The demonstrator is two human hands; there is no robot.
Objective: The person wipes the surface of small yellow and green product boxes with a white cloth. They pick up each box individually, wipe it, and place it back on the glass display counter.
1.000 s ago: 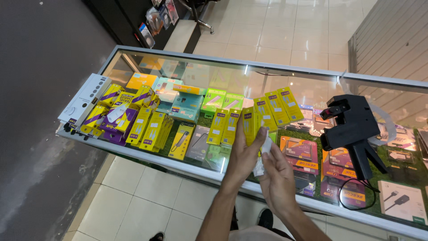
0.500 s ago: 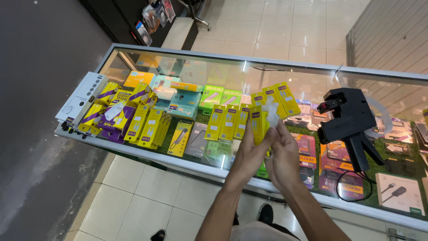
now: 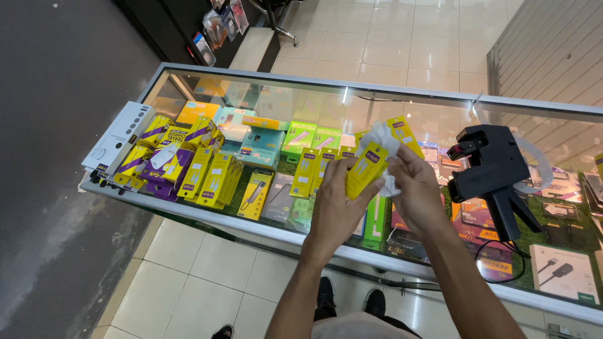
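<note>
My left hand (image 3: 337, 207) grips a narrow yellow box (image 3: 367, 169), raised above the glass counter (image 3: 207, 216). My right hand (image 3: 416, 188) presses a crumpled white cloth (image 3: 381, 139) against the top of that box. Another yellow box (image 3: 404, 135) lies on the glass just behind the cloth. Both hands are over the middle of the counter.
A black label gun (image 3: 488, 172) stands on the glass to the right, with a black cable (image 3: 502, 260) below it. Several yellow and purple boxes (image 3: 188, 164) are stacked at the left, beside a white box (image 3: 119, 137). Green and teal boxes (image 3: 276, 144) lie further back. Tiled floor lies beneath.
Both hands have lifted the yellow box off the counter and brought it closer. The white cloth has moved from under my right hand up onto the box's top.
</note>
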